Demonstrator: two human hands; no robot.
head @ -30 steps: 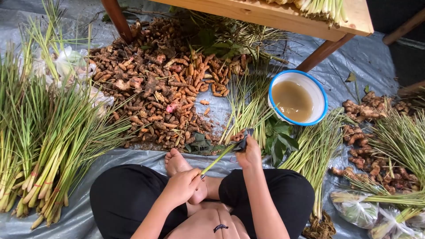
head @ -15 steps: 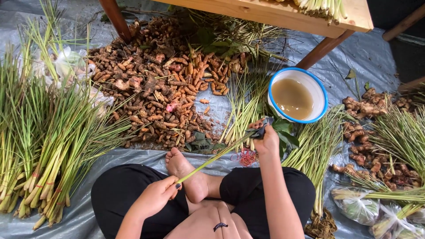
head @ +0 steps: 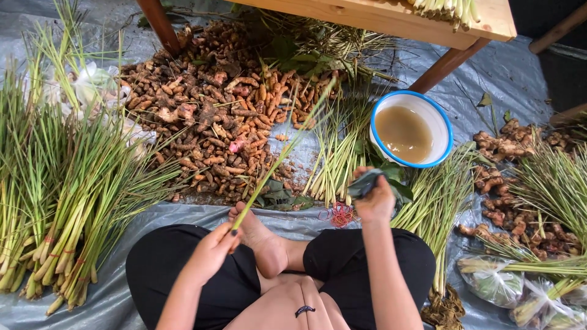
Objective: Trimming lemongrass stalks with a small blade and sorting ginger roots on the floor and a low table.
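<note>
Green and long, a single lemongrass stalk (head: pixel 278 162) runs from the left hand (head: pixel 211 253) up toward one o'clock, its thin tip ending over the heap of brown and orange turmeric roots (head: pixel 208 122). In the head view, the only one, the left hand sits at about seven o'clock above the knee in black trousers (head: pixel 165 263), with fingers curled shut around the stalk's thick pale base. The right hand (head: pixel 374 198) lies at about four o'clock from the picture's centre, closed on a dark green folded leaf (head: pixel 364 182) just above a small tangle of red rubber bands (head: pixel 341 214) on the grey plastic sheet (head: pixel 501 79). The two hands are well apart, so the stalk is carried by one end alone. A bare foot (head: pixel 263 238) rests between them.

At two o'clock from the right hand stands a white enamel bowl with a blue rim (head: pixel 380 110), holding murky brown water. Loose lemongrass (head: pixel 339 146) lies just left of it, and tied bundles of lemongrass (head: pixel 61 195) fill the nine o'clock side.

Risks, as I judge them: held only at its base, the stalk could sag or bend into the root heap; a wide sweep of the right hand could knock the bowl and spill the water onto the sheet.
</note>
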